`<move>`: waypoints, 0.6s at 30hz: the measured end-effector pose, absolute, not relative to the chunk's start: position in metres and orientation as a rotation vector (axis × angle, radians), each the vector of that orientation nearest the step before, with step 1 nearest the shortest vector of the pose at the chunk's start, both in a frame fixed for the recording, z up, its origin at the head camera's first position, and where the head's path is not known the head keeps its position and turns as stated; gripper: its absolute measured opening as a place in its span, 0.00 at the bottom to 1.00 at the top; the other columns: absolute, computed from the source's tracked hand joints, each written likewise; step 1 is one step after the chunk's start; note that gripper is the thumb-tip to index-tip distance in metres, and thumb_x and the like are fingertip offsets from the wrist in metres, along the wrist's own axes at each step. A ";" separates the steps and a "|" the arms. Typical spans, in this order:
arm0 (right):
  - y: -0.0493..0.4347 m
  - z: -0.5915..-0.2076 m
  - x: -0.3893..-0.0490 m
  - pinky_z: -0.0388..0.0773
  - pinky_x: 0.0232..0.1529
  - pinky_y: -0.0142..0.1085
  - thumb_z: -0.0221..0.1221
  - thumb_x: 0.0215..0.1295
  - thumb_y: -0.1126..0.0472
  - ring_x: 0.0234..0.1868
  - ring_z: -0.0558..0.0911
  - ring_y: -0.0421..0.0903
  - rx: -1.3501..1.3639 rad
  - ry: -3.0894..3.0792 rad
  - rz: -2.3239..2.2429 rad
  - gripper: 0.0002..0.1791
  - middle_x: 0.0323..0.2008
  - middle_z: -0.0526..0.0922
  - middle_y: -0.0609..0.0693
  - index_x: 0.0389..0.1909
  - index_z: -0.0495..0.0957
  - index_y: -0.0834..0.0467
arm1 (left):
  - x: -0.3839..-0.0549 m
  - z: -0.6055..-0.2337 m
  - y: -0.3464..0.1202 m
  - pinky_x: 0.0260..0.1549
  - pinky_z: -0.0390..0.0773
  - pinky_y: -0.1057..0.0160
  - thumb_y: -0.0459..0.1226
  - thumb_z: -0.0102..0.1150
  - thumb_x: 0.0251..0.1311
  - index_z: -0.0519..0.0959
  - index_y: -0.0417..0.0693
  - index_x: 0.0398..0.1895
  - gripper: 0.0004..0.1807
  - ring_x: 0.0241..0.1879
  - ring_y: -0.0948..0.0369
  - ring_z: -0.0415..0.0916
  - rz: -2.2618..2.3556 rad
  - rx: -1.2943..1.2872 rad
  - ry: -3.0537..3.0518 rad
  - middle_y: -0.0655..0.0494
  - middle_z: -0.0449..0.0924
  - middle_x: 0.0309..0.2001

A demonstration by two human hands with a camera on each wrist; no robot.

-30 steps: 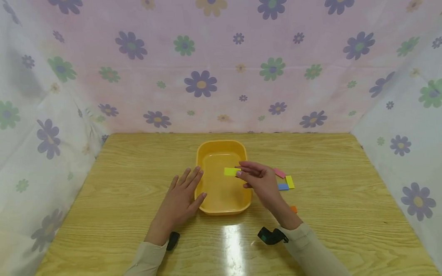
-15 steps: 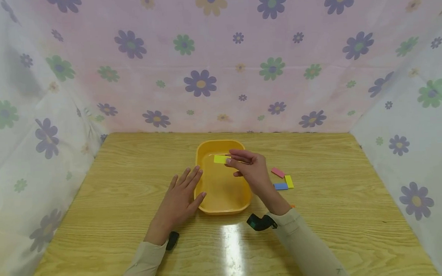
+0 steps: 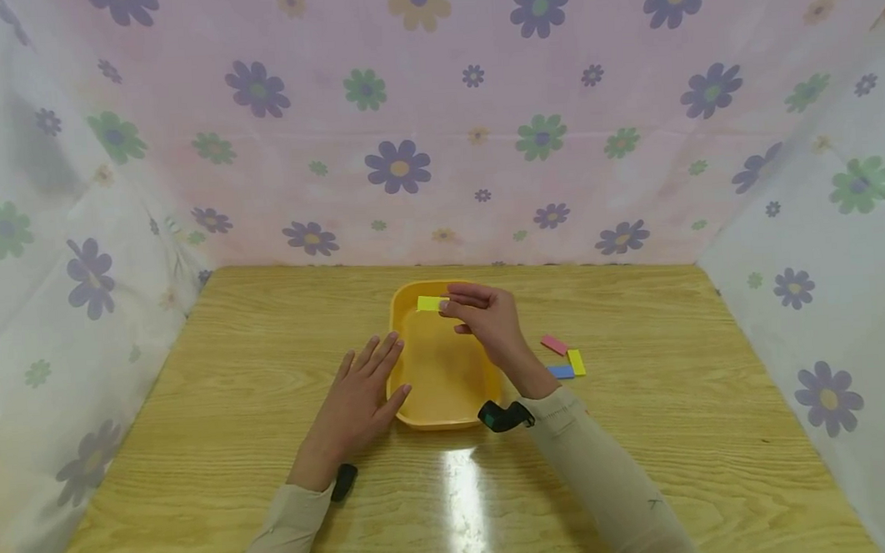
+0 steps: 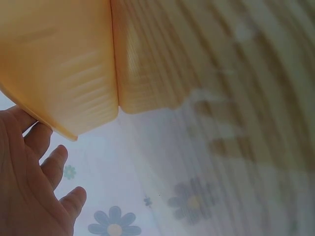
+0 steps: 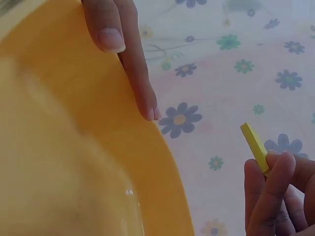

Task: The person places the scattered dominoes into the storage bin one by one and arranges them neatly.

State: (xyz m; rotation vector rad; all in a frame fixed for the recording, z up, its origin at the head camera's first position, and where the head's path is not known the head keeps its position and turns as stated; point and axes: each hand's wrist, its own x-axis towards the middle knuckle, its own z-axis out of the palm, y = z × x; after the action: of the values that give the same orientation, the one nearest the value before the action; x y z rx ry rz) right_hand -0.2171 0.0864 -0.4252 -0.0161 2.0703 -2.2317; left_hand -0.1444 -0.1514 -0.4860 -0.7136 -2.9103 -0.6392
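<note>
A yellow-orange plastic tub [image 3: 448, 376] sits on the wooden table in the head view. My right hand [image 3: 487, 320] pinches a small flat yellow block [image 3: 432, 304] by one end, over the far part of the tub. The right wrist view shows that block [image 5: 255, 147] edge-on between thumb and fingers, above the rim. My left hand [image 3: 357, 398] lies along the tub's left side, fingers extended. From the left wrist view, its fingertips [image 4: 38, 138] touch the rim from outside. Inside the tub, the bare floor shows.
To the right of the tub lie a pink block [image 3: 554, 344], another yellow block [image 3: 576, 362] and a blue block [image 3: 562, 372], close together. Flowered cloth [image 3: 449, 117] hangs behind and on both sides. Black wrist cameras are strapped to both wrists.
My right hand has carried the yellow block leftward and toward the tub's far end. An orange block on the right has become hidden under my right forearm. My left hand has stayed put.
</note>
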 end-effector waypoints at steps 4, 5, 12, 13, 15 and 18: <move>0.083 -0.427 -0.226 0.86 0.33 0.33 0.68 0.65 0.65 0.39 0.90 0.45 -0.012 2.087 -2.235 0.17 0.43 0.89 0.55 0.54 0.84 0.63 | -0.145 -0.488 -0.152 0.76 0.45 0.39 0.55 0.46 0.76 0.55 0.50 0.81 0.37 0.81 0.51 0.46 -0.639 -0.716 -2.909 0.58 0.49 0.82; 0.083 -0.427 -0.228 0.86 0.33 0.33 0.68 0.65 0.65 0.37 0.90 0.43 -0.014 2.092 -2.238 0.17 0.43 0.89 0.55 0.54 0.84 0.64 | -0.145 -0.488 -0.152 0.76 0.45 0.38 0.55 0.46 0.76 0.55 0.50 0.81 0.37 0.81 0.51 0.46 -0.638 -0.717 -2.909 0.58 0.49 0.82; 0.078 -0.435 -0.239 0.84 0.29 0.29 0.68 0.65 0.66 0.41 0.90 0.52 0.004 2.098 -2.221 0.21 0.43 0.89 0.57 0.57 0.81 0.69 | -0.146 -0.487 -0.152 0.76 0.46 0.38 0.55 0.46 0.76 0.55 0.50 0.81 0.37 0.81 0.50 0.46 -0.627 -0.718 -2.917 0.57 0.49 0.82; 0.077 -0.436 -0.240 0.84 0.29 0.29 0.68 0.64 0.66 0.43 0.90 0.54 0.007 2.101 -2.216 0.21 0.44 0.89 0.57 0.57 0.81 0.69 | -0.146 -0.487 -0.152 0.76 0.46 0.38 0.55 0.46 0.77 0.55 0.50 0.81 0.37 0.81 0.50 0.45 -0.630 -0.718 -2.919 0.57 0.49 0.82; 0.076 -0.439 -0.242 0.84 0.30 0.30 0.69 0.64 0.65 0.44 0.89 0.56 0.012 2.111 -2.202 0.21 0.45 0.89 0.58 0.57 0.81 0.69 | -0.146 -0.487 -0.152 0.76 0.46 0.38 0.55 0.46 0.77 0.55 0.50 0.81 0.37 0.81 0.50 0.45 -0.633 -0.719 -2.921 0.58 0.48 0.82; 0.074 -0.441 -0.246 0.84 0.30 0.31 0.69 0.64 0.66 0.43 0.90 0.54 0.015 2.122 -2.193 0.21 0.45 0.89 0.59 0.57 0.82 0.67 | -0.146 -0.487 -0.152 0.76 0.46 0.38 0.55 0.46 0.77 0.55 0.50 0.81 0.37 0.81 0.50 0.45 -0.634 -0.722 -2.923 0.57 0.48 0.82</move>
State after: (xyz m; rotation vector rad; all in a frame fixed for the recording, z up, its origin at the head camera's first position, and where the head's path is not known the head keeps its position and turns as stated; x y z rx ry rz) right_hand -0.2456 0.0740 -0.4414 0.0154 2.1220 -2.1926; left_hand -0.1459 -0.1517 -0.4868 -0.7218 -2.9229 -0.6340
